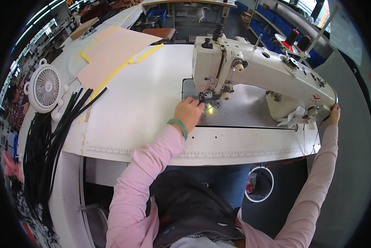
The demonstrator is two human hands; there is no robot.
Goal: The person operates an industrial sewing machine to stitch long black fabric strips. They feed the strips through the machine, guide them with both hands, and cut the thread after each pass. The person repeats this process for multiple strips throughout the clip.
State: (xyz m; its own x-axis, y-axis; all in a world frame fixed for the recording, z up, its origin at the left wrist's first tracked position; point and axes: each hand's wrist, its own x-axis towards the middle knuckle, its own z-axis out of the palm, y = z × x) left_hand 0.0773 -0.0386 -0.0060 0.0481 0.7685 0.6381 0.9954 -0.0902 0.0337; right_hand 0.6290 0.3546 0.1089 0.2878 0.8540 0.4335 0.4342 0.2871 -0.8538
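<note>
A white industrial sewing machine [276, 68] stands on the right half of a white table [140, 99]. My left hand [188, 113], with a green bangle [179, 126] at the wrist, is at the presser foot [202, 97]. Its fingers are bent and pressed together there; whatever they pinch is hidden. A small yellow light [210, 109] glows beside them on the metal bed plate [247, 109]. At the machine's far right end, my right hand [335, 114] curls around the handwheel, which is mostly out of sight.
On the left, long black strips [65, 124] hang over the table edge beside a white fan [46, 87]. Pinkish paper [115, 51] with yellow tape lies behind them. Thread cones [292, 37] stand at back right. A white-rimmed bin [271, 184] sits under the table.
</note>
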